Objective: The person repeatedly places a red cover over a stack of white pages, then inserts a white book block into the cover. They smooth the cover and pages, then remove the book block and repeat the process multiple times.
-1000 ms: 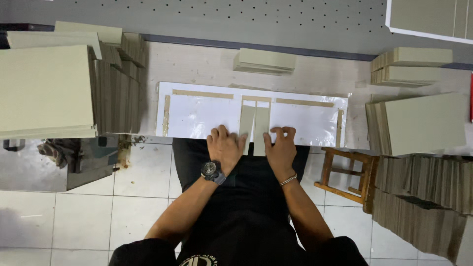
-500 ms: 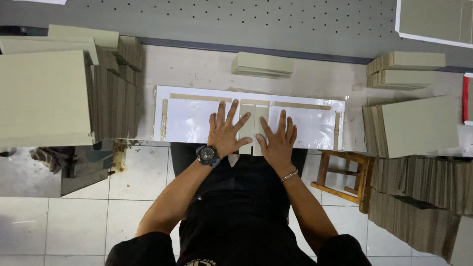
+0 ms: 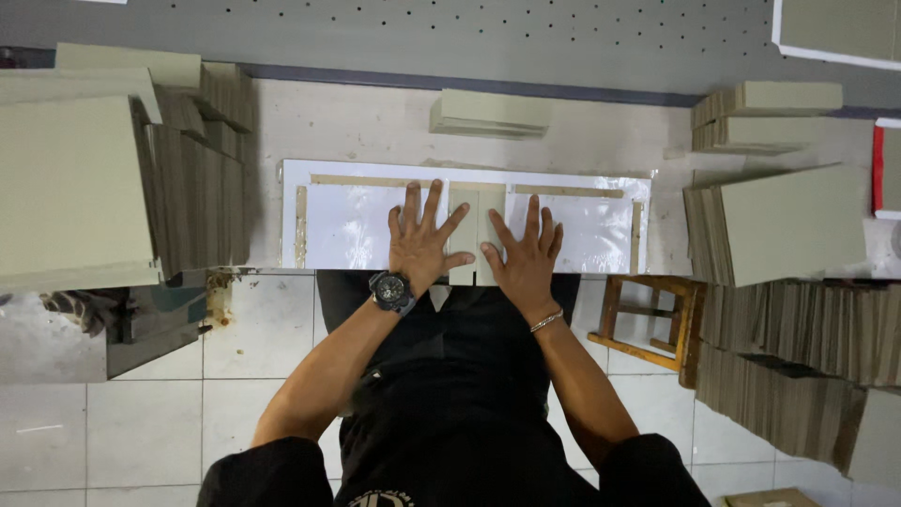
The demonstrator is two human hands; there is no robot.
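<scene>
A white glossy sheet (image 3: 347,225) lies flat on the worktable, framed by thin tan strips, with a narrow greyish-green spine strip (image 3: 465,211) at its middle. My left hand (image 3: 420,241), with a black wristwatch, presses flat on the sheet just left of the spine, fingers spread. My right hand (image 3: 526,255), with a thin bracelet, lies flat just right of the spine, fingers spread. Neither hand holds anything.
Tall stacks of greyish-green boards (image 3: 75,178) stand at the left and more stacks (image 3: 788,225) at the right. A small pile of boards (image 3: 490,113) lies behind the sheet. A wooden stool (image 3: 648,319) stands by my right side on the tiled floor.
Both hands went from curled at the sheet's near edge to flat and spread, sliding forward onto the sheet on either side of the spine.
</scene>
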